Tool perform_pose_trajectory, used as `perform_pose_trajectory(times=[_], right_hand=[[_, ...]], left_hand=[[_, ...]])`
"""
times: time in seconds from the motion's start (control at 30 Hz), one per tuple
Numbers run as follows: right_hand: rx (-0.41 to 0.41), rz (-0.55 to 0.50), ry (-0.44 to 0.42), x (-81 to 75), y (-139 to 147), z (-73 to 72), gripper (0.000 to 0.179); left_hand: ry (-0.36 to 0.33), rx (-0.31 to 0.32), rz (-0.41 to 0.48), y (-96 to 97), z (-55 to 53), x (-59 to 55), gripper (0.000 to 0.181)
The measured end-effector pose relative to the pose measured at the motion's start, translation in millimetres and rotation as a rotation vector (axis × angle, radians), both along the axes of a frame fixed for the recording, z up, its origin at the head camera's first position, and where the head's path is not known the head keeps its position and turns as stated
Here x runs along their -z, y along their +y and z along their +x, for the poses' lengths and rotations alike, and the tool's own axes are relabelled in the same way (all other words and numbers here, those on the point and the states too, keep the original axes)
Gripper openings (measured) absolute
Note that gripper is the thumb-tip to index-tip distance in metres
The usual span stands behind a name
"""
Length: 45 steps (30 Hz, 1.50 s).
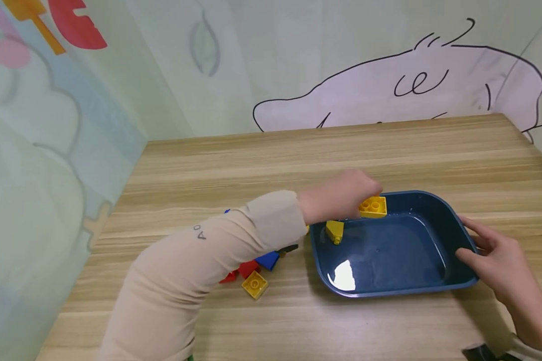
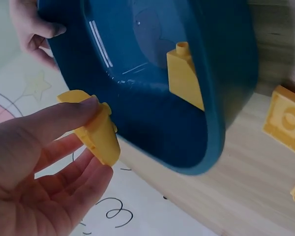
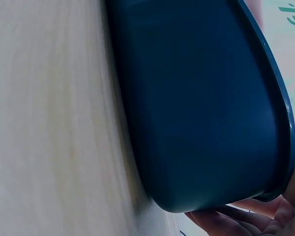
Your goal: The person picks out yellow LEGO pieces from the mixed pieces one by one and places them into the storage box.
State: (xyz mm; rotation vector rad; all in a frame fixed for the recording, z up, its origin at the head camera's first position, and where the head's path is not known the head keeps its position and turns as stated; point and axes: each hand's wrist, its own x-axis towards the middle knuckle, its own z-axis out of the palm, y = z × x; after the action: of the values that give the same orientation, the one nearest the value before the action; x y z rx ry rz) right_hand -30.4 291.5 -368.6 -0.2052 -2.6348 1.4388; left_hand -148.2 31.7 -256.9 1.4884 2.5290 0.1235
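My left hand (image 1: 341, 195) pinches a yellow toy brick (image 1: 374, 206) over the far left part of a dark blue plastic bin (image 1: 388, 288). In the left wrist view this yellow brick (image 2: 99, 132) has a curved side and studs, with my thumb on top and fingers beneath. A second yellow brick (image 1: 335, 231), sloped with one stud, lies inside the bin by its left wall. My right hand (image 1: 501, 258) grips the bin's right rim, thumb over the edge and fingers outside. From the right wrist view the bin's outer wall (image 3: 201, 113) fills most of the frame.
Left of the bin, partly hidden under my left sleeve (image 1: 198, 260), lie loose bricks: a square yellow one (image 1: 255, 285), a blue one (image 1: 268, 260), red ones (image 1: 248, 268) and a thin black piece (image 1: 289, 248). A wall with drawings (image 1: 226, 60) stands behind the wooden table (image 1: 235, 165).
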Motion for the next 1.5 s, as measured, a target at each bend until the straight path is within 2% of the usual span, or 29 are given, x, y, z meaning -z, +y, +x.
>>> perform_pose_trajectory(times=[0.17,0.37,0.57,0.67,0.77,1.0,1.5], right_hand=[[-0.005,-0.017,0.007,0.4,0,0.4,0.062],[-0.010,-0.028,0.008,1.0,0,0.4,0.062],[-0.007,0.011,-0.002,4.1,3,-1.6,0.060],[-0.009,0.007,-0.002,5.7,5,-2.3,0.061],[-0.009,-0.004,0.001,6.2,6,-0.8,0.062],[-0.007,-0.053,0.020,3.7,3,1.4,0.064],[-0.004,-0.013,0.006,7.7,7,-3.0,0.061]], left_hand=[[-0.012,0.008,-0.026,10.4,2.5,6.0,0.033],[-0.026,0.015,-0.120,19.0,6.0,14.9,0.039],[-0.067,0.010,-0.151,19.1,6.5,29.8,0.040],[-0.079,0.013,-0.167,18.0,6.3,38.4,0.043],[-0.119,0.004,-0.171,17.7,6.8,44.3,0.046],[-0.136,0.006,-0.174,17.9,7.5,50.2,0.051],[-0.105,0.003,-0.172,16.6,8.0,56.7,0.059]])
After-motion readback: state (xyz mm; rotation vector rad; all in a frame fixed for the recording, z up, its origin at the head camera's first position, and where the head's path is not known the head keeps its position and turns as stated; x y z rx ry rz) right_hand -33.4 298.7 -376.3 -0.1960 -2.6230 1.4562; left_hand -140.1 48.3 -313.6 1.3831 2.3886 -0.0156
